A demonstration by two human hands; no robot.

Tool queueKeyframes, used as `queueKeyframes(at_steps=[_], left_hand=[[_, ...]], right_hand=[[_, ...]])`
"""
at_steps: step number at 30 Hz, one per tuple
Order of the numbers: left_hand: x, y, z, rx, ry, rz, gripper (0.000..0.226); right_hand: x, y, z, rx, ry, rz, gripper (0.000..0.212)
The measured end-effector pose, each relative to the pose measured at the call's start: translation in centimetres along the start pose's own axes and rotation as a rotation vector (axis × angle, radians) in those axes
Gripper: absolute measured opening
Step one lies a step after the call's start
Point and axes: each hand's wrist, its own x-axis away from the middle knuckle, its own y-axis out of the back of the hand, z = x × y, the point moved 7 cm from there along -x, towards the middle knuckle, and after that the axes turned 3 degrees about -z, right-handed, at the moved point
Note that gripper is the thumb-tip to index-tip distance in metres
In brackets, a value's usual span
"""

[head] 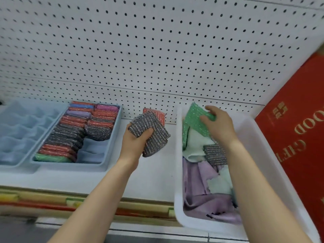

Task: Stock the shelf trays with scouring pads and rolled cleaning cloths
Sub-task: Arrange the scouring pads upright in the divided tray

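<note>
My left hand (135,139) grips a small stack of scouring pads (154,135) above the shelf: grey glittery ones with a red one behind. My right hand (219,125) pinches a green glittery scouring pad (194,118) at the far end of the white bin (259,146). Another grey pad (214,154) lies in the bin on loose lilac and mint cloths (201,186). To the left, a blue tray (112,137) holds rows of upright pads (73,132) in red, grey, purple and green; its near right compartments hold nothing.
An empty blue divided tray (21,130) stands at the far left. White pegboard (157,50) backs the shelf. A red box with gold lettering (298,137) leans at the right. Rolled goods (52,202) lie on the shelf below.
</note>
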Motion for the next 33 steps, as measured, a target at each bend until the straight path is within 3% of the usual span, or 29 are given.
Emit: queueKeyframes(at_steps=[3, 5, 9, 13, 17, 21, 24, 26, 29, 33], left_hand=[[-0.3, 3.4, -0.6, 0.032, 0.029, -0.006, 0.026], [-1.0, 6.8, -1.3, 0.024, 0.028, -0.023, 0.030], [-3.6, 15.4, -3.6, -0.016, -0.053, -0.073, 0.050], [-6.2, 23.4, -5.1, -0.019, -0.125, -0.194, 0.044], [-7.9, 27.6, -4.6, -0.043, -0.099, -0.194, 0.051], [-8.6, 28.5, -3.7, -0.163, -0.111, -0.136, 0.048], [-9.0, 28.4, -3.5, -0.230, -0.121, -0.096, 0.041], [-9.4, 28.4, -3.5, -0.258, -0.119, -0.090, 0.040], [-9.4, 28.3, -3.6, -0.262, -0.110, -0.082, 0.040], [-9.6, 28.7, -3.6, -0.169, -0.050, -0.069, 0.040]], right_hand=[[0.8, -3.1, 3.7, -0.114, 0.022, -0.008, 0.018], [1.8, -6.2, 6.6, -0.152, 0.042, -0.023, 0.011], [4.5, -13.9, 11.4, -0.218, 0.079, 0.024, 0.009], [6.5, -22.3, 13.6, -0.299, 0.074, 0.172, 0.012], [7.2, -27.7, 14.3, -0.088, 0.133, 0.171, 0.017], [7.6, -29.8, 15.7, 0.367, 0.421, 0.032, 0.021], [7.8, -30.3, 17.8, 0.529, 0.623, -0.101, 0.027], [8.1, -31.8, 18.2, 0.616, 0.709, -0.079, 0.024], [8.3, -34.6, 16.8, 0.762, 0.667, 0.107, 0.030], [7.5, -34.8, 16.6, 0.787, 0.555, 0.187, 0.028]])
